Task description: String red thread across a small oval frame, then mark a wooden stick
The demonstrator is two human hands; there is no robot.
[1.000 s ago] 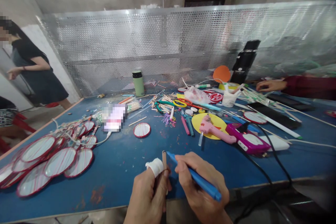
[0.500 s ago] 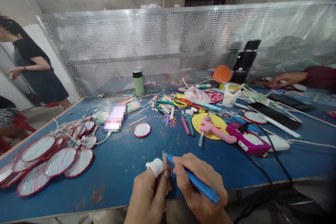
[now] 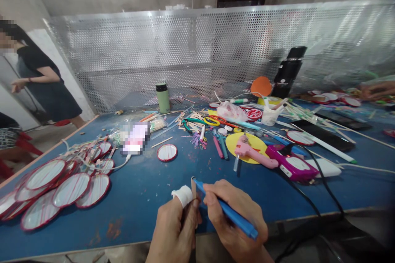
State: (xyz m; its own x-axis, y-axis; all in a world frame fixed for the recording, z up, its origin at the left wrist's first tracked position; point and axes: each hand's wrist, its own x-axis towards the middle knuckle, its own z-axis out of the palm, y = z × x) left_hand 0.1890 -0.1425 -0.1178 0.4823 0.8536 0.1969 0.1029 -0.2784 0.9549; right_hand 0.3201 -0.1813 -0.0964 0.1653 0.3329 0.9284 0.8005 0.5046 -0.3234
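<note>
My left hand (image 3: 174, 230) is closed around a thin wooden stick (image 3: 193, 187) held upright at the table's near edge; its forefinger wears a white tape wrap (image 3: 182, 195). My right hand (image 3: 236, 222) grips a blue pen (image 3: 230, 213) like a pencil, its tip touching the upper part of the stick. Both hands sit close together over the blue table (image 3: 142, 197).
Round red-rimmed white discs (image 3: 58, 189) lie in a pile at the left. A pink glue gun (image 3: 251, 154) on a yellow disc, a purple device (image 3: 290, 164), black cables, scissors and sticks clutter the middle and right. A green flask (image 3: 162, 98) stands at the back. A person stands far left.
The pen tip has come slightly closer onto the stick. The other person's hand at the far right has pulled back toward the frame's edge.
</note>
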